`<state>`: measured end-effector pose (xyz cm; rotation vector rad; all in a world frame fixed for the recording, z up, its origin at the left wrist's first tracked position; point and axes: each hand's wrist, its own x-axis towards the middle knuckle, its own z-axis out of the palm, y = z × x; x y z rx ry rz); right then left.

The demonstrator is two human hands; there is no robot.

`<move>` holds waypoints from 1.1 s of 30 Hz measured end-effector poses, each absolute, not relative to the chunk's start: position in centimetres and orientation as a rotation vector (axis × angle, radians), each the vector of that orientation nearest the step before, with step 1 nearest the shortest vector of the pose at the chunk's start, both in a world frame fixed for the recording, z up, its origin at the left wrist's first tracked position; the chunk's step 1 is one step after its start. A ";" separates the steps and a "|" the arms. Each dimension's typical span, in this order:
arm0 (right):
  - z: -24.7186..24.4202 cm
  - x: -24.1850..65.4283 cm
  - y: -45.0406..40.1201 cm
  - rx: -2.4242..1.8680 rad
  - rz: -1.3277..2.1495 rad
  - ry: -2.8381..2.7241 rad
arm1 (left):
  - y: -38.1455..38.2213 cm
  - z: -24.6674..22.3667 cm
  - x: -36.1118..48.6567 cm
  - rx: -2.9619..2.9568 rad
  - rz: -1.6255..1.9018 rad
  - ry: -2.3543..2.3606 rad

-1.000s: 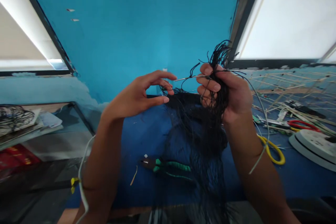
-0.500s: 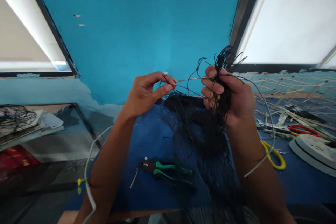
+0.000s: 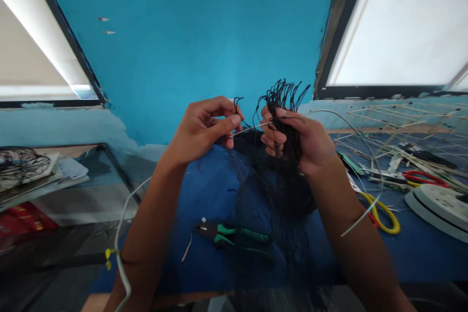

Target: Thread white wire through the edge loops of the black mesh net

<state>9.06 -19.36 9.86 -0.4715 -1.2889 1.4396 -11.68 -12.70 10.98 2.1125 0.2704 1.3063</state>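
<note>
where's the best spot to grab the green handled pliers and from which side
Probably by the handles, close to the pivot, from above and the left: the pliers lie flat, nose pointing left, and black netting hangs across the right ends of the handles, where it could snag.

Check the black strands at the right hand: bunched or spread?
Bunched: the right hand grips the black strands in a gathered clump, with knotted ends sticking up above the grip.
</note>
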 end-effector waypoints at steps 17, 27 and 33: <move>8.6 9.3 -17.8 -0.585 1.552 -1.422 | -14.3 11.7 -11.9 2.184 1.140 0.486; 8.6 9.2 -17.8 -0.555 1.464 -1.459 | -14.5 11.8 -11.8 2.218 1.214 0.544; 8.7 9.0 -17.9 -0.526 1.401 -1.474 | -14.2 11.5 -11.6 2.270 1.334 0.583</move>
